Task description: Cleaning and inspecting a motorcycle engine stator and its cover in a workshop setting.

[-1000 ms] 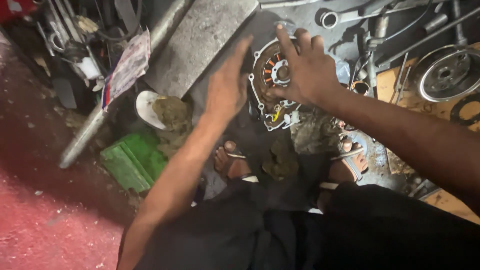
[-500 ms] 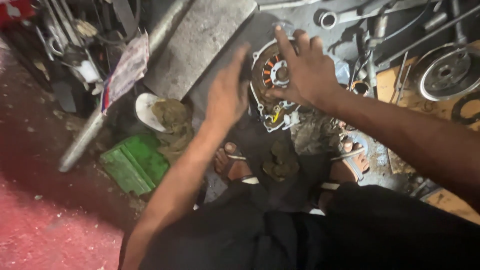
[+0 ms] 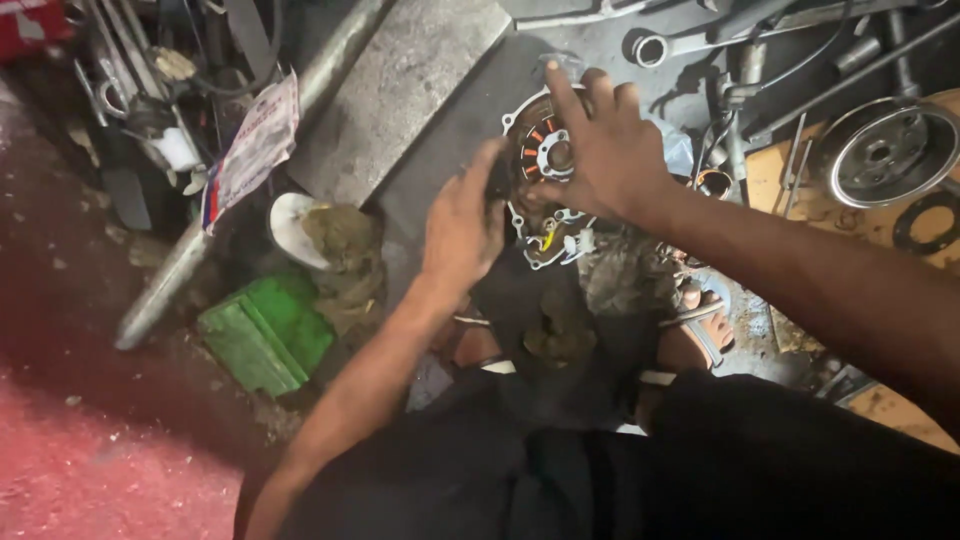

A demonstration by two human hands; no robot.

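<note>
The left hand (image 3: 462, 222) has closed in against the left edge of the round grey metal engine cover with copper stator coils (image 3: 545, 185), while the right hand (image 3: 600, 160) stays spread flat over it; both now brace it on the floor between the feet.

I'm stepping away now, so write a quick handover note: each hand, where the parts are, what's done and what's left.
Left hand: grips the left edge of the round metal engine cover with copper coil ring.
Right hand: spread flat over the cover's right side, fingers open.
Cover lies on the grey floor slab, above the sandalled feet.
Ring spanner and round grey flywheel lie untouched nearby.
Done or left: cannot tell.
</note>
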